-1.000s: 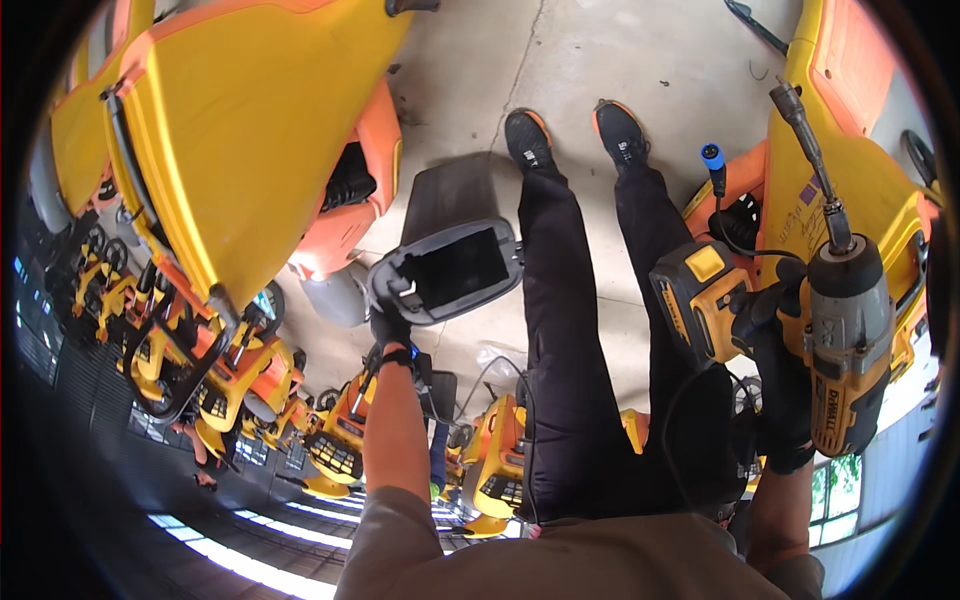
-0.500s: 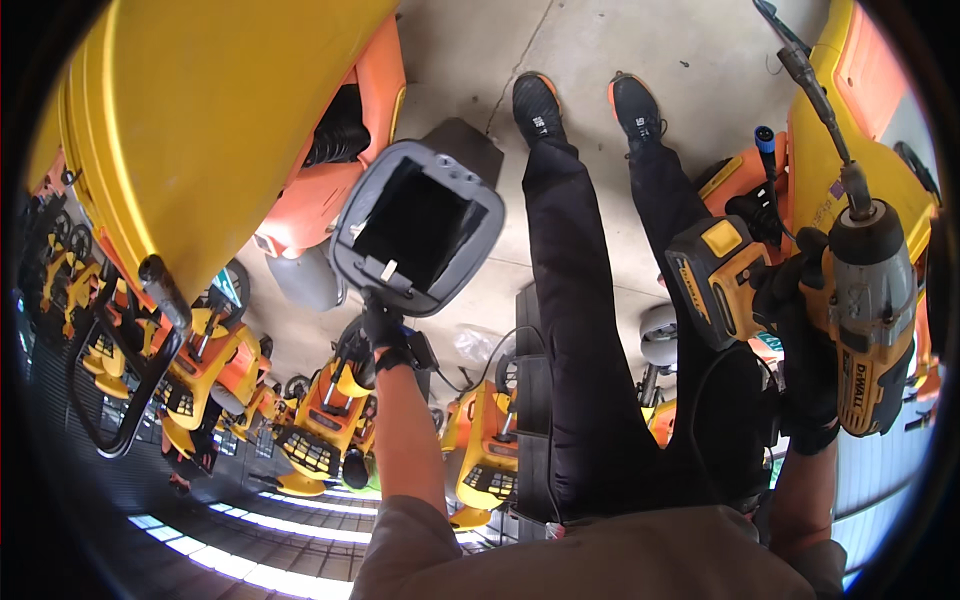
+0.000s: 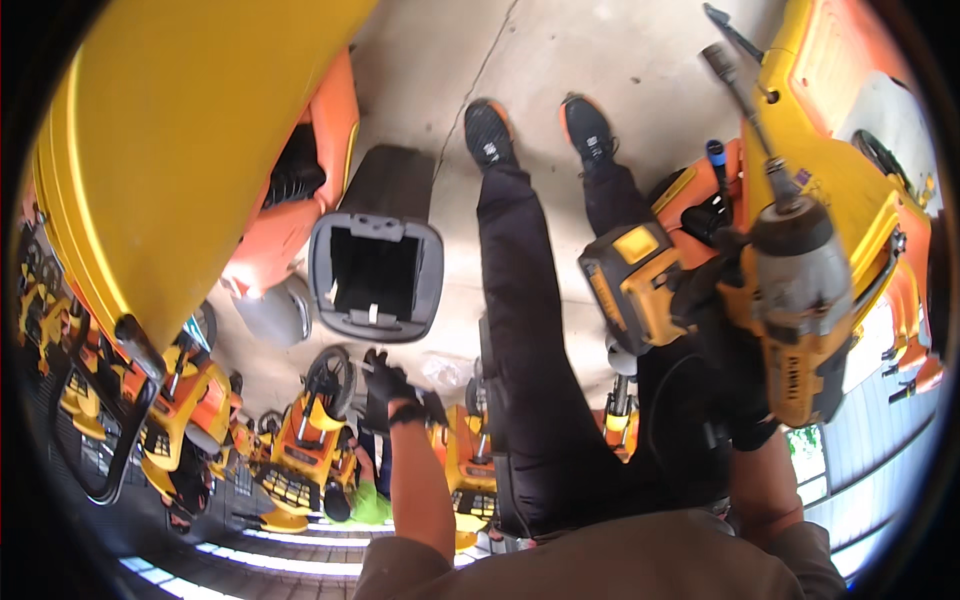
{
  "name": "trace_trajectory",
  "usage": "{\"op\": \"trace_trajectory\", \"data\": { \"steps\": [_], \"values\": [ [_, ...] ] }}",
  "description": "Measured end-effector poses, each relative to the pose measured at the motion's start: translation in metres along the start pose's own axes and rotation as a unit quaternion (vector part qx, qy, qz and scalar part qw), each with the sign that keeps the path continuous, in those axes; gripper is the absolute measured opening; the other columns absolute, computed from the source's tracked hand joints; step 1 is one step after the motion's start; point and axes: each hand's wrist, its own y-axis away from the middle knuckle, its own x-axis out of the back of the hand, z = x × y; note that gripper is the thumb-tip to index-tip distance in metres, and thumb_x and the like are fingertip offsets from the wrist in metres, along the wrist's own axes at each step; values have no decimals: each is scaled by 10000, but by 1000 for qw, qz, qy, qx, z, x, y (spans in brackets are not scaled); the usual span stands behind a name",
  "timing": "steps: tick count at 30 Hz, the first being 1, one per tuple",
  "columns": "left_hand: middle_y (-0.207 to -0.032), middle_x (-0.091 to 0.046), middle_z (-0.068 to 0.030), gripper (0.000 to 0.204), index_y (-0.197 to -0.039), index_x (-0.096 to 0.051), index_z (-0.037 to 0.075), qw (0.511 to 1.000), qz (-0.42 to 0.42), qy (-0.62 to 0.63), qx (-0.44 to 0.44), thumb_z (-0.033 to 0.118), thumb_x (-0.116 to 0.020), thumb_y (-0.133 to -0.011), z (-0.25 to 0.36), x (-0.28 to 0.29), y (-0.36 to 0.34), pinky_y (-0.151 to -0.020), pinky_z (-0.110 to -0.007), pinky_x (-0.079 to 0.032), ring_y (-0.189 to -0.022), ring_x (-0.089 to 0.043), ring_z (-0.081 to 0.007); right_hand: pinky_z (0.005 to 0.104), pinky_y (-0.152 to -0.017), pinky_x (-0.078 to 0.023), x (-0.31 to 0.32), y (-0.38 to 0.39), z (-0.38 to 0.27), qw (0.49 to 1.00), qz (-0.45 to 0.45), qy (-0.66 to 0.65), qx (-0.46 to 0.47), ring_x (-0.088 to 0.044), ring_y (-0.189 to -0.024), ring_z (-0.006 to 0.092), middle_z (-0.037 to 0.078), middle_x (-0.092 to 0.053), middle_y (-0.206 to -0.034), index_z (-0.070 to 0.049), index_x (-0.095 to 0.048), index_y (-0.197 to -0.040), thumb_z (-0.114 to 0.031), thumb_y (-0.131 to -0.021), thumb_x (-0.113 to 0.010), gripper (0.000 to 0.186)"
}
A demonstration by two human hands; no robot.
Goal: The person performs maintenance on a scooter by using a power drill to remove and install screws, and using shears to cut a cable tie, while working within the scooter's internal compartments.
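Note:
My right hand [image 3: 705,300], in a black glove, grips a yellow-and-black cordless impact wrench [image 3: 800,290]. A long extension with a socket at its tip points away from me, and the battery sits to the left. My left hand [image 3: 388,382], also gloved, is just below the rim of a dark grey plastic bin [image 3: 432,290]. A gap shows between them; its fingers are apart and hold nothing I can see. The bin's rectangular mouth faces me, its inside dark, with a small pale tag at the near rim.
A large yellow body panel [image 3: 200,120] with orange parts fills the left. Another yellow-and-orange machine [image 3: 820,150] stands at the right. Rows of similar small vehicles [image 3: 305,430] stand behind, where a person in a bright green top [image 3: 365,505] is at work. Concrete floor [image 3: 560,50] runs between.
My left hand has let go of the bin's rim and drawn back toward me. The bin now sits farther from me, and straighter. The wrench has shifted left in view.

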Motion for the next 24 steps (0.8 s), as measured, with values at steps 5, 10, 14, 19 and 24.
{"op": "trace_trajectory", "data": {
  "steps": [5,10,14,19,24],
  "values": [
    [-703,-566,-15,220,-1055,-598,63,923,-203,-161,-286,195,-489,-917,100,-52,106,-366,-193,-220,-437,-335,-35,292,-725,-443,11,16,6,984,46,140,105,-539,-809,158,118,-528,-989,-6,-421,-1133,-131,-848,-547,335],
    [-682,-592,-85,206,-1007,-593,12,717,-324,-276,-552,151,-554,-861,186,-214,190,-525,-288,-418,-561,-521,-153,265,-612,-508,24,11,7,977,45,190,86,-607,-690,143,89,-598,-847,-16,-513,-1012,-86,-828,-567,203],
    [-832,-631,-159,238,-1017,-604,46,608,-394,-262,-637,188,-589,-826,181,-352,218,-677,-355,-484,-768,-621,-309,239,-602,-499,39,11,40,940,40,-326,-87,-609,-711,147,86,-610,-877,-17,-502,-1065,-185,-907,-462,234],
    [-913,-571,-162,240,-1061,-537,105,406,-397,-462,-681,188,-494,-840,129,-494,234,-669,-445,-467,-784,-587,-357,242,-614,-492,69,10,79,960,46,-250,-120,-602,-722,152,83,-603,-878,-21,-503,-1063,-178,-899,-474,229],
    [-893,-566,-135,247,-1047,-506,135,343,-396,-444,-727,196,-546,-811,63,-592,242,-617,-429,-490,-746,-621,-311,245,-626,-485,99,14,105,955,79,-207,-198,-596,-733,157,79,-596,-879,-26,-504,-1061,-172,-890,-486,226]
  ]
}}
